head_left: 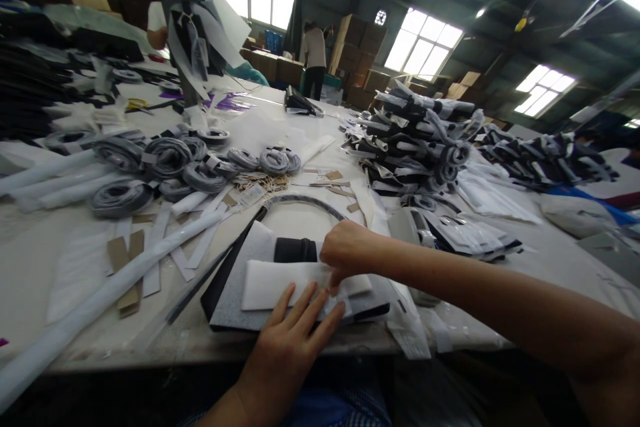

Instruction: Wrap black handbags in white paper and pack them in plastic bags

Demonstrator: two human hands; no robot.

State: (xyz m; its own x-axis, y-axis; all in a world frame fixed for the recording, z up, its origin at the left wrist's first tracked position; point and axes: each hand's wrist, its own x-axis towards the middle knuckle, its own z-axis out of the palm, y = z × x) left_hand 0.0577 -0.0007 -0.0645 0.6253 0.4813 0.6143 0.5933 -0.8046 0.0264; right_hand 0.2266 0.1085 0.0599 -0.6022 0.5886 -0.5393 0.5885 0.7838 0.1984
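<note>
In the lower middle of the frame, a flat grey bag panel with black edges (227,303) lies on the white worktop (30,247), close to its near edge. A slim dark curved handle wrapped in clear plastic (300,199) arches above the panel. Across the panel rests a flat white strip of padding (270,283), with a small black rectangular piece (290,251) just above it.

The left hand (295,330) comes up from the bottom of the frame, its fingers somewhat spread and laid flat on the padding. The right hand (345,250) reaches in from the right, curled with its knuckles up and a digit pointing down to the padding beside the left fingertips; whether it pinches anything cannot be told.

At the left of the frame, a long white wrapped tube (115,295) slants past brown cardboard strips (131,297), and grey plastic-wrapped coils (167,157) sit in a cluster above them. Right of centre stands a tall pile of black pieces with white padding (400,147).

At the upper left, a person (157,37) stands behind a dark article with white sheets (187,47); another person (314,53) stands near cardboard boxes (360,47) at the upper middle.
</note>
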